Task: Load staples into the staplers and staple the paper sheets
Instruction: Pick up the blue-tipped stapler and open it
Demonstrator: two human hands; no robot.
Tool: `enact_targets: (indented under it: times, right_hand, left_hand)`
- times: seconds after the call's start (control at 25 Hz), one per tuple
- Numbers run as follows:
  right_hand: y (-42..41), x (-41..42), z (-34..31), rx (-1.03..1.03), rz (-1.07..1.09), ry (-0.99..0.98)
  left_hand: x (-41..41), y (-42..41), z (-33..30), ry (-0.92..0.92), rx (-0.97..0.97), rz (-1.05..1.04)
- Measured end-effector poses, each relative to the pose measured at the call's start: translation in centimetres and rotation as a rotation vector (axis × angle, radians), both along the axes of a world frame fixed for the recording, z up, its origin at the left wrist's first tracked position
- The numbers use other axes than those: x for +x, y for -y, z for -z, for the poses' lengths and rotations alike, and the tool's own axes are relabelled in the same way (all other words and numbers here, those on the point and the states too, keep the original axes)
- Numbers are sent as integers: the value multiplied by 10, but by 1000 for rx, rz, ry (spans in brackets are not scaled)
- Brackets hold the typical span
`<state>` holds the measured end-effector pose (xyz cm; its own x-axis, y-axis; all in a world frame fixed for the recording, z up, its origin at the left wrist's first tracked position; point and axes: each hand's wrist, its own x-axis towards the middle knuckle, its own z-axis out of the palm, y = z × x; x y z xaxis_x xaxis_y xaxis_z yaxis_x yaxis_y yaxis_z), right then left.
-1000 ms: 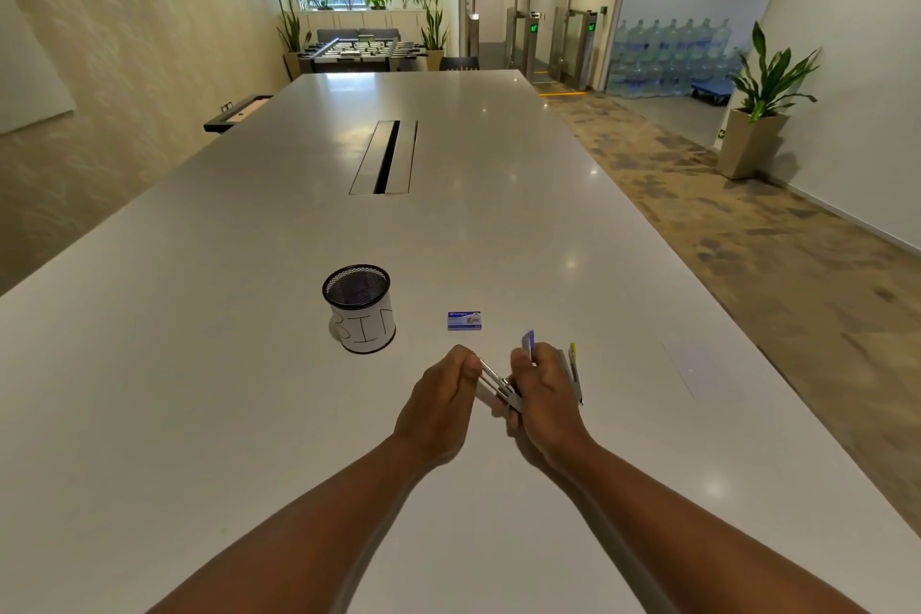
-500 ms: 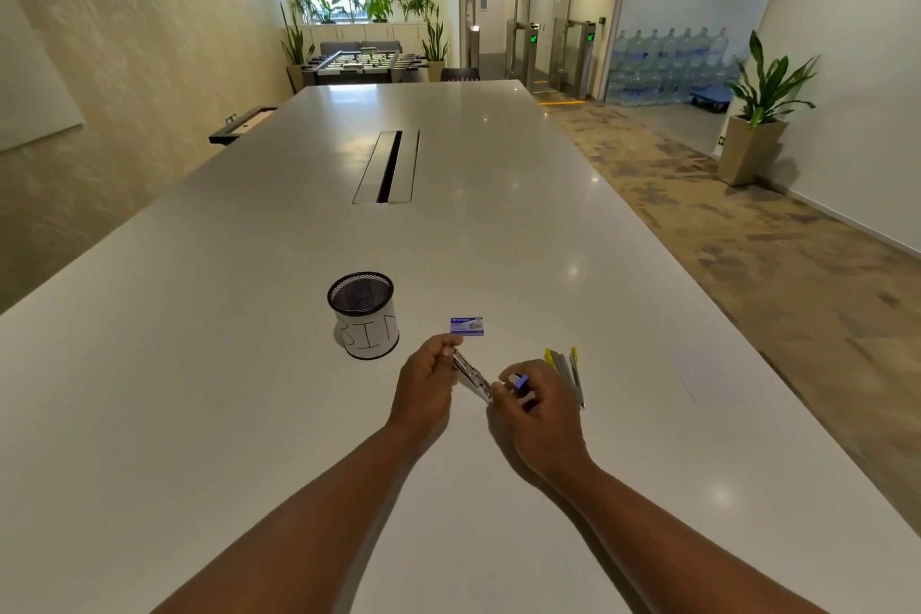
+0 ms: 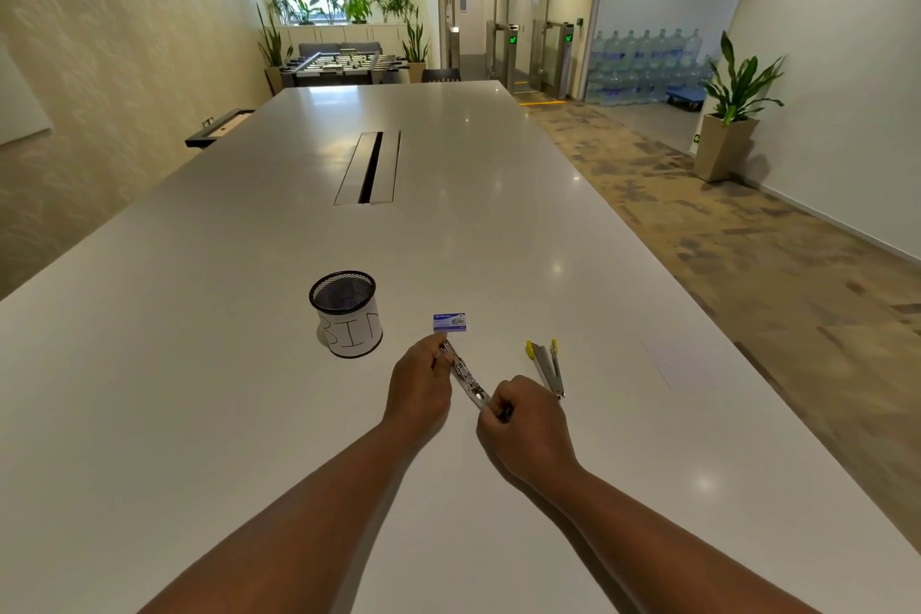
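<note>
Stapler: slim chrome metal stapler [image 3: 466,376], low over the white worktop [image 3: 199,364], long axis far-left to near-right.
Left hand [image 3: 421,384]: grip pinches its far end.
Right hand [image 3: 523,419]: grip curled on near end.
Staples: small blue staple box [image 3: 449,322] just beyond, left hand nearer.

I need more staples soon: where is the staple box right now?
In the head view the staple box lies on the white table, just beyond the left hand, right of the mesh bin.
</note>
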<state>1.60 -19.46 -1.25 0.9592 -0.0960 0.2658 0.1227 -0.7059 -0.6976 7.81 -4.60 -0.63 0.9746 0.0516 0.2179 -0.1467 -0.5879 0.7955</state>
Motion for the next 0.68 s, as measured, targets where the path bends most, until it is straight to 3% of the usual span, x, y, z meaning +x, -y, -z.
enact_targets:
  times: [0.4, 0.68]
  right_hand:
    - [2, 1, -1, -22, -111, 14]
    - [11, 23, -29, -93, -294, -361]
  left_hand:
    - [10, -1, 14, 75, 204, 29]
    - [6, 1, 13, 52, 223, 67]
